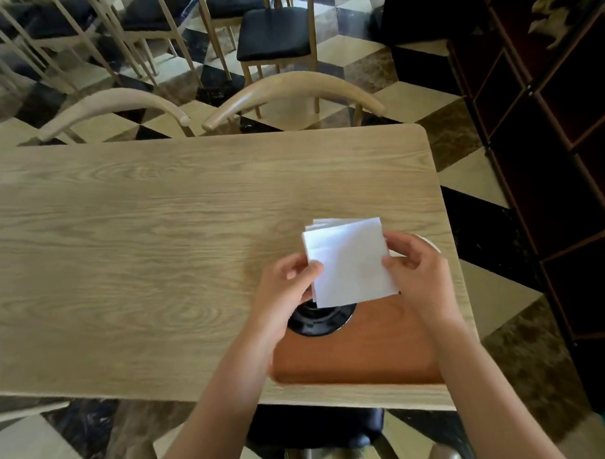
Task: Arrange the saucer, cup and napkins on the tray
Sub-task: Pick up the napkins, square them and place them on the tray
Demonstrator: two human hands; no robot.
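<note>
A stack of white paper napkins (pixel 348 262) is held up above the table by both hands. My left hand (pixel 286 288) pinches its left edge and my right hand (pixel 415 270) pinches its right edge. Below them a brown wooden tray (pixel 360 351) lies at the table's near right corner. A black saucer (pixel 318 319) sits on the tray's far left part, partly hidden by the napkins and my left hand. A white rim (pixel 432 244), possibly the cup, peeks out behind my right hand; most of it is hidden.
The light wooden table (pixel 140 252) stretches left and far. Two curved chair backs (pixel 289 89) stand at its far edge, more chairs beyond. A dark cabinet (pixel 548 152) lines the right side. A dark seat (pixel 318 431) is below the near edge.
</note>
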